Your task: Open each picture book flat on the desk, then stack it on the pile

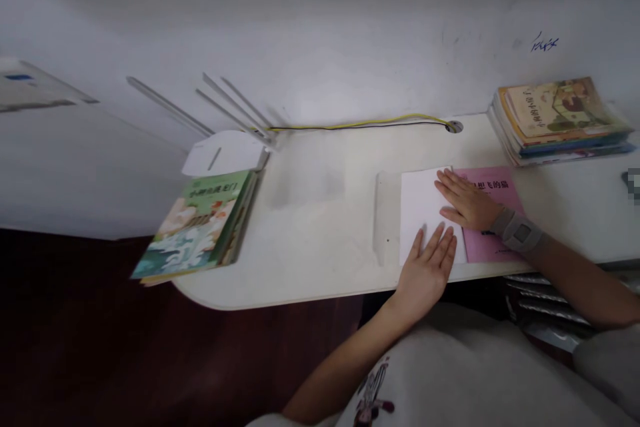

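A pink book (500, 197) with dark Chinese characters on its cover lies near the front edge of the white desk. Left of the pink cover is a plain white page or sheet (421, 200); how the two join is hidden under my hands. Beyond the white page's left side, a pale, seemingly see-through strip (386, 213) lies on the desk. My left hand (427, 267) rests flat on the lower part of the page, fingers stretched out. My right hand (467, 200), with a grey band on its wrist, lies flat across the line between page and pink cover.
A stack of books (560, 120) sits at the back right. Several more books, a green illustrated one (200, 220) on top, overhang the desk's left end. Behind them stands a white router (223, 153) with raised antennas. A yellow cable (350, 125) runs along the wall.
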Demonstrator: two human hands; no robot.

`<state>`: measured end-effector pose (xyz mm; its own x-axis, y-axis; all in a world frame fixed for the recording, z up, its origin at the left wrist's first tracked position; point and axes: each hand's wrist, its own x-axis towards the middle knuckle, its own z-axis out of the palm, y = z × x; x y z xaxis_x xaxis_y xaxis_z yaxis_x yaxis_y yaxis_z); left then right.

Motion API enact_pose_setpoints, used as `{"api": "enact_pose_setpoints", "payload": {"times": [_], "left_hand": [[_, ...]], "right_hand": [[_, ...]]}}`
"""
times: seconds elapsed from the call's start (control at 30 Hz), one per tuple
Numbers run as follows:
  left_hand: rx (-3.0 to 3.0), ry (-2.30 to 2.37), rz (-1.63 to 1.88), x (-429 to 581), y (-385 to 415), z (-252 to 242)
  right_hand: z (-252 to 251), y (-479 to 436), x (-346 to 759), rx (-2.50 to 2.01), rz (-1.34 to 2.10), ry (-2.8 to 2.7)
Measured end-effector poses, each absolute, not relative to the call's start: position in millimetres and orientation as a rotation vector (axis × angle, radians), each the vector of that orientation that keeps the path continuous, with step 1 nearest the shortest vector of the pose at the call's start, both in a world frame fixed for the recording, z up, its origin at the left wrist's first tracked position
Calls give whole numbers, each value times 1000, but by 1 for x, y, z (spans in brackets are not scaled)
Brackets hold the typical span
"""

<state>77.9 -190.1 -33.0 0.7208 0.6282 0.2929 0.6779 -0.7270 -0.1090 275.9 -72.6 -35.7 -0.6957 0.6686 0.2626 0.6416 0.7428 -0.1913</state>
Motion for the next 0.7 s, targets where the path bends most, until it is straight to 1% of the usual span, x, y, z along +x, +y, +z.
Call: {"api": "enact_pose_setpoints", "payload": {"times": [0.13,0.27,0.7], "left_hand": [[-2745,-999,-379,84,-189,-32],[-2754,-985,-371,85,-188,-31],[-2878,-1022,-293,73,-184,-35]], "right_hand": [[-37,-71,277,-1014,155,-2572],[-41,-70,277,-1106,180,-2475],[-39,-71,270,-1159,93,-2666]]}}
